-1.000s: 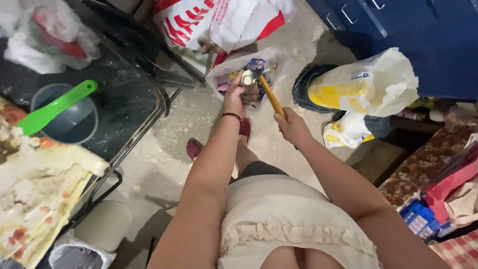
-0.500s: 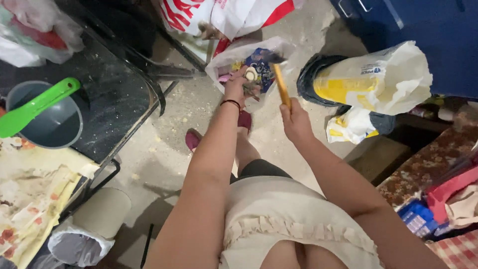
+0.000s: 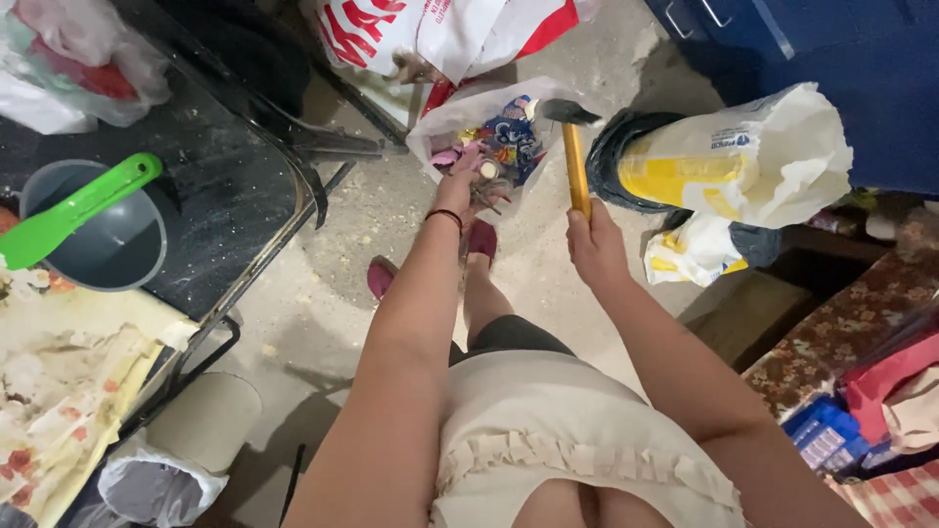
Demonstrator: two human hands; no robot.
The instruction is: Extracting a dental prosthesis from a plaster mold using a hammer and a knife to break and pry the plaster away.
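Head view looks straight down past my pale ruffled skirt to the hammer (image 3: pixel 575 156), which stands nearly upright over the concrete floor (image 3: pixel 411 225): dark metal head at the far end, orange-yellow handle running back toward me. My right hand (image 3: pixel 595 246) has its grip closed around the near end of that handle. My left hand (image 3: pixel 468 176), with a dark band at the wrist, reaches to the left of the hammer into the mouth of a white plastic bag (image 3: pixel 489 122) full of small coloured odds and ends; its fingers curl around some small pieces, but I cannot tell what they are or how firmly they are gripped.

Just right of the hammer's head sits a dark round bucket (image 3: pixel 616 156), mostly covered by a crumpled white and yellow bag (image 3: pixel 743 161). Far behind the small bag lies a bigger white sack with red print (image 3: pixel 440 29). A blue cabinet (image 3: pixel 812 59) fills the far right corner. Below my hands, two dark red shoes (image 3: pixel 381 277) show on the floor.

At left, a black worktop (image 3: pixel 225 186) carries a grey bowl (image 3: pixel 103 235) with a green spatula (image 3: pixel 73 210) laid across it, and a stained cloth nearer me. The worktop's metal frame juts toward the bag. My arms hide much of the floor, and the clutter at right is cut off by the edge.
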